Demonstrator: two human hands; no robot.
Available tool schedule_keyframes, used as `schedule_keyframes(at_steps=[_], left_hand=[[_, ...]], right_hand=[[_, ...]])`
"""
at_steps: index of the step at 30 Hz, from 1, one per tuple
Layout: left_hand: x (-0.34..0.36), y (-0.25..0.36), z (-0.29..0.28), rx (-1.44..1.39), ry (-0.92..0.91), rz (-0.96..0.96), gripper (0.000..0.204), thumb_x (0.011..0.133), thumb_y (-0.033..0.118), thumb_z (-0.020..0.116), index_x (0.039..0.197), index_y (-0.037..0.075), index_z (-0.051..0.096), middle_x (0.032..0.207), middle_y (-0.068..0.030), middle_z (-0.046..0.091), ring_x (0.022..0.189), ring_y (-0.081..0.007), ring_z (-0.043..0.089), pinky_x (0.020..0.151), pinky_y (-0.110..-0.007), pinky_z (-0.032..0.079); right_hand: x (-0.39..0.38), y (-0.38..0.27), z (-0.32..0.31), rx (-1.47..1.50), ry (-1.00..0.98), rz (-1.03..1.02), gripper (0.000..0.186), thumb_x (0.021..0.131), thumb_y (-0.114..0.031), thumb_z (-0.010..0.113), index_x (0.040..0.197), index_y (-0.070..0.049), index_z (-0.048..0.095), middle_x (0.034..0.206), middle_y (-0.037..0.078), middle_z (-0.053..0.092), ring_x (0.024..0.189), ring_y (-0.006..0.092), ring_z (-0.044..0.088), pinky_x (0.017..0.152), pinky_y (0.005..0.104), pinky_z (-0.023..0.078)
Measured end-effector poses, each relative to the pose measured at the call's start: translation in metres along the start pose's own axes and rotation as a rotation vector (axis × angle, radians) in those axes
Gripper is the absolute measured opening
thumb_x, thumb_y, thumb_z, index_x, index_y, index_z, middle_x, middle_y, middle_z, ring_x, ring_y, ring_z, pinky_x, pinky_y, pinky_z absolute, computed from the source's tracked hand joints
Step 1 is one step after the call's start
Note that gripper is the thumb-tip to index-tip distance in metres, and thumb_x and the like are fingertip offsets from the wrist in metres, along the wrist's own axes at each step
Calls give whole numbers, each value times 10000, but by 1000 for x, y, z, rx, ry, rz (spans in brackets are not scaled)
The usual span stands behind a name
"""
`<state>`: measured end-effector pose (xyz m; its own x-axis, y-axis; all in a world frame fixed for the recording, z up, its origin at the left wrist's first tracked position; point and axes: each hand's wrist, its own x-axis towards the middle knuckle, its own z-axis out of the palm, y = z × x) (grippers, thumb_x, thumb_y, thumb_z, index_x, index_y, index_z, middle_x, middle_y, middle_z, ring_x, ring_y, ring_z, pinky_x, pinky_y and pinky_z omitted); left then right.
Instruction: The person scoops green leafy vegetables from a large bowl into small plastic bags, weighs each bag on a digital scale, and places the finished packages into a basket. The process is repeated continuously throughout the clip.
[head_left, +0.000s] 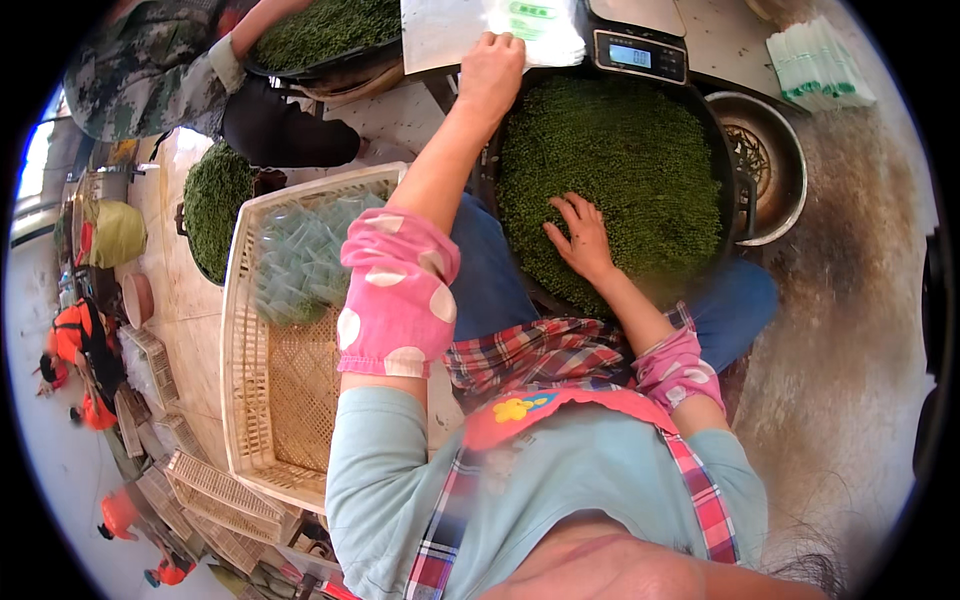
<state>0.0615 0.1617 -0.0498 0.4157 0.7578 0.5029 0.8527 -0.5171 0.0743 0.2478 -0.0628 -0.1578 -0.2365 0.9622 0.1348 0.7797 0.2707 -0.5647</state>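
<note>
My left hand [492,75] reaches up to a stack of clear plastic bags with green print [537,25], its fingers closed on the near left edge. The bags lie on a white sheet [435,40] beside a black digital scale [640,55]. My right hand [582,238] rests with fingers apart on dense small green sprouts [620,160]. They fill a round black tub [742,200] at my lap. Whether any sprouts are under the right fingertips is hidden.
Left of me stands a cream plastic basket [240,350] holding several filled clear packs [305,255]. A metal bowl [790,170] sits right of the tub, below more bags [818,65]. A co-worker's arm [262,25] reaches to another tub of sprouts [330,35].
</note>
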Motion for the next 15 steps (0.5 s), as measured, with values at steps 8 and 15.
schedule_keyframes(at_steps=[8, 15], left_hand=[[8, 8, -27, -259, 224, -156, 168, 832, 39, 588, 987, 35, 654, 860, -120, 695, 769, -266, 687, 667, -374, 546], [-28, 107, -40, -1325, -551, -282, 181, 914, 36, 612, 1064, -9, 703, 800, -3, 674, 646, -68, 612, 607, -226, 516]], right_hand=[[13, 7, -9, -38, 88, -25, 463, 901, -354, 646, 1294, -129, 549, 1385, 147, 444, 1293, 338, 387, 1073, 496, 255], [123, 4, -100, 1411, 496, 849, 481, 982, -460, 527, 1006, 2, 661, 954, 86, 654, 835, 186, 614, 717, 338, 502]])
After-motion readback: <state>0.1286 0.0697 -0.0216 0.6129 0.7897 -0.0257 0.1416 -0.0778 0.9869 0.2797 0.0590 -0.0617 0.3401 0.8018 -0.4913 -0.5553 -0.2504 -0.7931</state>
